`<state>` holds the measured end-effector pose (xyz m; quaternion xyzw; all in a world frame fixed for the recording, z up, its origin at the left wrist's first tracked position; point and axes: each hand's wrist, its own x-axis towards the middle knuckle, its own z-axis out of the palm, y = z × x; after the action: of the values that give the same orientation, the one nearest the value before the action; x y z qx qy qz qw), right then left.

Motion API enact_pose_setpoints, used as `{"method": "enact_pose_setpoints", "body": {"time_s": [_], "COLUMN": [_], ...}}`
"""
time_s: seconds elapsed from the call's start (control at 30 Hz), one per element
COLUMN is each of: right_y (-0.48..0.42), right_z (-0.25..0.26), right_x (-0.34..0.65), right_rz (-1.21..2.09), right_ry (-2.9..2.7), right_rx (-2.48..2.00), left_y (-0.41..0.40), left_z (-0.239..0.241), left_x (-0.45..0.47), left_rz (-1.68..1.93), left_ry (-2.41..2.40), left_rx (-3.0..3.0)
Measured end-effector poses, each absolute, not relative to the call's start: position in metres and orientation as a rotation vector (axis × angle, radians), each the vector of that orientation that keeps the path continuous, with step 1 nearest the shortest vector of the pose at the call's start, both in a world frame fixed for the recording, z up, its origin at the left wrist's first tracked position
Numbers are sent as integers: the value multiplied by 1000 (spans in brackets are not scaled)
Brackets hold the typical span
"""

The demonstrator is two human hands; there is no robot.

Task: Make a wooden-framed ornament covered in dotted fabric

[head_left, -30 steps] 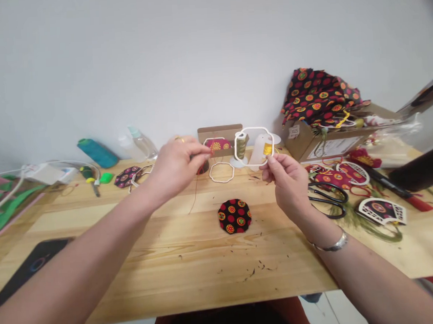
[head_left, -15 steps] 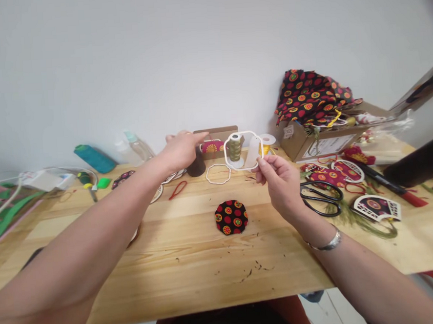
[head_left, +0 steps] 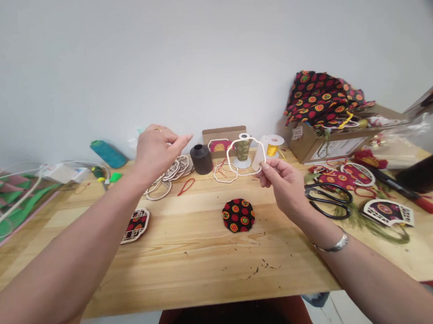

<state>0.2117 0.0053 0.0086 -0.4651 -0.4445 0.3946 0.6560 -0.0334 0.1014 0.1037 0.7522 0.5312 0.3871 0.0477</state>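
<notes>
Centre of frame, above the table (head_left: 208, 260): right hand (head_left: 282, 182) pinches a thin white frame (head_left: 234, 148) by its lower right edge, thumb against fingertips. The frame is upright in the air, in front of the green-gold spool (head_left: 242, 150).

Left of centre: left hand (head_left: 155, 148) is raised, fingers loosely spread. Nothing shows in it; a fine thread would be too thin to tell.

On the table: dark spool (head_left: 200, 159) just right of the left hand, a second frame (head_left: 223, 178), fabric disc (head_left: 238, 215) at centre, scissors (head_left: 329, 199) near the right wrist.

Risks, as I judge them:
- The frame looks slender and is gripped at one point, so squeezing or twisting could crack it.
- A loose pinch could drop it among the spools.
- A sweep of the left hand could tip the dark spool.
</notes>
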Motion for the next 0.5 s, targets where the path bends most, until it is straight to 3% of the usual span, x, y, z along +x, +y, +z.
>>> {"method": "enact_pose_setpoints", "body": {"time_s": [0.27,0.5], "right_y": [0,-1], "right_z": [10,8], "right_x": [210,209], "right_rz": [1192,1266], "right_ry": [-1283,-1361], "right_rx": [-1021,-1128], "left_y": [27,28], "left_z": [55,42], "left_x": [-6,-59], "left_rz": [875,884], "left_ry": [1099,1442], "left_rx": [1381,1571]}}
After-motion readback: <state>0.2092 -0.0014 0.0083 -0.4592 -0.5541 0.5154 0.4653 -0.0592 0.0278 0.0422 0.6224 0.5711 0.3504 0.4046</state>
